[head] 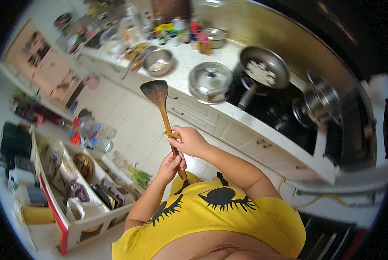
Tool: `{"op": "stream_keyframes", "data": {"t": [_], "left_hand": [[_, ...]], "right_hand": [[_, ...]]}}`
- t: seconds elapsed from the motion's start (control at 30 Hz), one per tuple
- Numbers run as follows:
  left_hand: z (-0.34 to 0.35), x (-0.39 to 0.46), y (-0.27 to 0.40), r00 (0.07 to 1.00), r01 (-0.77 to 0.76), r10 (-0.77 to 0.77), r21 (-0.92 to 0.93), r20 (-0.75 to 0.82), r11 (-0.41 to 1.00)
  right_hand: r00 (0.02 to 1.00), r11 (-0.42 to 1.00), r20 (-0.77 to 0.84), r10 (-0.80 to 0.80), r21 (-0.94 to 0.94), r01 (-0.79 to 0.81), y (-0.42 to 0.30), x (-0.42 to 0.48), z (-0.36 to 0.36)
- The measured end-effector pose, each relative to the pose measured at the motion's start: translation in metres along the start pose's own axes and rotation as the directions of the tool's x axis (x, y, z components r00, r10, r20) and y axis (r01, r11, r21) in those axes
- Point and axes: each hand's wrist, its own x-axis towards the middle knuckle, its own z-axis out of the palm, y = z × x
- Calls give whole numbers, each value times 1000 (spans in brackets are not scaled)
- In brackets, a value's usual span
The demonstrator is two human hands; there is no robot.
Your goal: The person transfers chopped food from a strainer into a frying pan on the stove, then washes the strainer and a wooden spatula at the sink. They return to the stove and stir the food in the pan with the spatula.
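Note:
A wooden spatula with a darkened, flared blade is held at a slant in front of my yellow shirt, blade pointing away. My left hand grips the lower handle. Higher up, my right hand pinches a short brown strip that crosses the handle; whether it is a stick or a band I cannot tell. On the black cooktop beyond sits a dark frying pan with white pieces of food in it. A steel pot with a glass lid stands left of the pan.
A steel bowl holding white pieces rests on the white counter, with bottles behind. Another steel pot is at the cooktop's right. On the left, a divided storage rack, plastic bottles and green onions border the tiled floor.

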Motion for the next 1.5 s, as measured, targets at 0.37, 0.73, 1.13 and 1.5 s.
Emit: {"op": "stream_keyframes", "data": {"t": [0.37, 0.73, 1.13, 1.5], "left_hand": [[-215, 25, 113, 885, -173, 172, 37, -431, 984], [-413, 136, 314, 831, -140, 138, 38, -539, 989], [-646, 212, 519, 682, -58, 77, 51, -727, 997], [-932, 286, 704, 735, 113, 141, 324, -664, 939]], "right_hand": [[979, 959, 121, -166, 252, 131, 9, 247, 116], [972, 979, -224, -76, 166, 115, 4, 436, 120], [949, 925, -155, -275, -312, 217, -19, 807, 157], [970, 568, 39, -239, -805, 172, -7, 1169, 292]]}}
